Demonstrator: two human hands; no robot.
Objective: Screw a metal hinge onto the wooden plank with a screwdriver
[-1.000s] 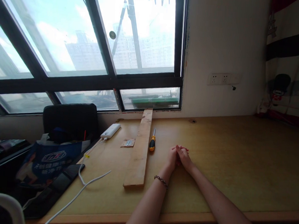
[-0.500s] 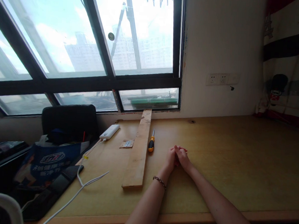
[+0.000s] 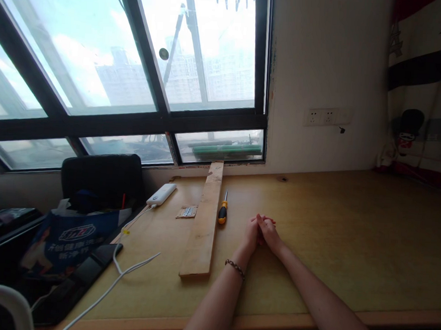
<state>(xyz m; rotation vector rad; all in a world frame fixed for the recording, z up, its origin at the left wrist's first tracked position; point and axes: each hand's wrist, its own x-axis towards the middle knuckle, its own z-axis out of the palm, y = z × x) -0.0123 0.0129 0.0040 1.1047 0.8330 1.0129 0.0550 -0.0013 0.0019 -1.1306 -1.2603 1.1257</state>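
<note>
My left hand (image 3: 252, 232) and my right hand (image 3: 269, 232) rest clasped together on the wooden table, fingers folded around each other. Both are closed, and no tool shows in them; the space between the palms is hidden. A braided bracelet (image 3: 235, 269) circles my left wrist. Just left of the hands lies a screwdriver (image 3: 222, 212) with a black and yellow handle, its shaft pointing towards the window. Beside it a long wooden board (image 3: 201, 233) lies flat. Past the board's left edge sits a small flat piece with a packet of small parts (image 3: 187, 212).
A white power bank (image 3: 162, 195) with a white cable (image 3: 135, 267) lies at the table's left edge. Left of the table are a black chair (image 3: 102, 175) and a blue bag (image 3: 72, 240). Wall sockets (image 3: 320, 116) and a curtain (image 3: 421, 97) are behind.
</note>
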